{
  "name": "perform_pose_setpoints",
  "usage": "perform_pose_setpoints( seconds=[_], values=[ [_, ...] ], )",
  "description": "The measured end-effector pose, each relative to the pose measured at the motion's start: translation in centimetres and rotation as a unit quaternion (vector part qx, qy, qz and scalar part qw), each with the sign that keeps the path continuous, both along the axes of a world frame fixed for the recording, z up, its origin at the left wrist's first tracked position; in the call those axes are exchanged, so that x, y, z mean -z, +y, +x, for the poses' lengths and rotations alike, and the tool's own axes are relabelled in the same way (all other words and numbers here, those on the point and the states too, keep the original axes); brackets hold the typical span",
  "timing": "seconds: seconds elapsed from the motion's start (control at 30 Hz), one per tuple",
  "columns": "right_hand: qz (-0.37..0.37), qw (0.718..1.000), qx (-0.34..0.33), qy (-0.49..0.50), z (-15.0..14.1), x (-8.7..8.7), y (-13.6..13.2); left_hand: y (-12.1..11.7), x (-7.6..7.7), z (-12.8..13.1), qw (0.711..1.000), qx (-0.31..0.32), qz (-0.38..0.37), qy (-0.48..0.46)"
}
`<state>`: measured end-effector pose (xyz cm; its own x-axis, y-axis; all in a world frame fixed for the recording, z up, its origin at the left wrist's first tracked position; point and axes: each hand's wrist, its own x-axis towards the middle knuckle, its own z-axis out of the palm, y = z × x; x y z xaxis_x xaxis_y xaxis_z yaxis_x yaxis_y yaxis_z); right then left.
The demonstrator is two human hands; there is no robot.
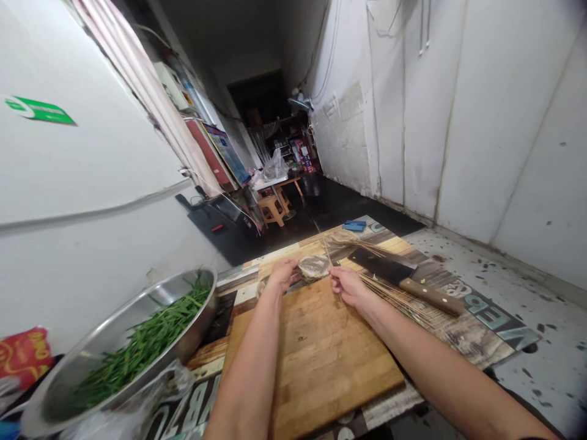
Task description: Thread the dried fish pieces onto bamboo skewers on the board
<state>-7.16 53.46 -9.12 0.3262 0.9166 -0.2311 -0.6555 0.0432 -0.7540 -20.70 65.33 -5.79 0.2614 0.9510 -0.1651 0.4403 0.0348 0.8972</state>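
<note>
My left hand [282, 273] is closed on a pale, flat piece of food [313, 266] at the far edge of a wooden cutting board [316, 354]. My right hand [346, 284] pinches a thin bamboo skewer [326, 250] that runs up through the food and points away from me. Both hands hover just above the board's far end. A bundle of loose skewers [398, 299] lies to the right of my right hand, beside a cleaver [403, 276] with a dark blade and a wooden handle.
A large steel bowl [68, 382] of green stalks [137, 345] stands at the left, with a clear plastic bag [137, 409] in front. A white fridge fills the left side. A blue item [354, 225] lies on the far mat. Tiled wall stands at the right.
</note>
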Motion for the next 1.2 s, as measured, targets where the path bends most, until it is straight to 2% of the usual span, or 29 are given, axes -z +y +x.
perform_pose_setpoints(
  seconds=[0.07,0.17,0.23,0.47,0.73,0.87,0.97,1.1,1.2],
  values=[
    [0.003,1.0,-0.006,-0.02,0.0,0.0,0.0,-1.0,0.3,-0.1,0.993,0.006,-0.006,-0.115],
    [0.006,0.999,-0.001,-0.05,-0.2,-0.1,-0.1,-2.5,1.0,0.4,0.963,0.04,-0.029,-0.266],
    [0.006,0.998,0.009,-0.069,-0.3,-0.1,-0.2,-3.3,1.4,1.0,0.953,0.063,-0.035,-0.295],
    [0.002,0.991,0.056,-0.124,-0.6,-0.5,-0.4,-3.9,2.4,2.4,0.976,0.09,0.068,-0.185],
    [-0.006,0.978,0.086,-0.189,-0.7,-0.2,-0.1,-3.0,3.0,1.6,0.975,0.135,0.129,-0.121],
    [-0.011,0.963,0.12,-0.243,-0.7,0.4,0.2,-3.5,3.1,2.2,0.973,0.129,0.181,-0.065],
    [-0.008,0.946,0.147,-0.289,-0.3,0.7,0.3,-4.5,2.8,2.8,0.957,0.115,0.264,0.006],
    [0.001,0.929,0.157,-0.335,0.2,0.8,0.3,-5.8,2.0,3.2,0.902,0.132,0.404,0.077],
    [0.009,0.926,0.144,-0.349,0.2,0.9,0.4,-6.3,1.6,3.2,0.882,0.132,0.437,0.115]
  ],
)
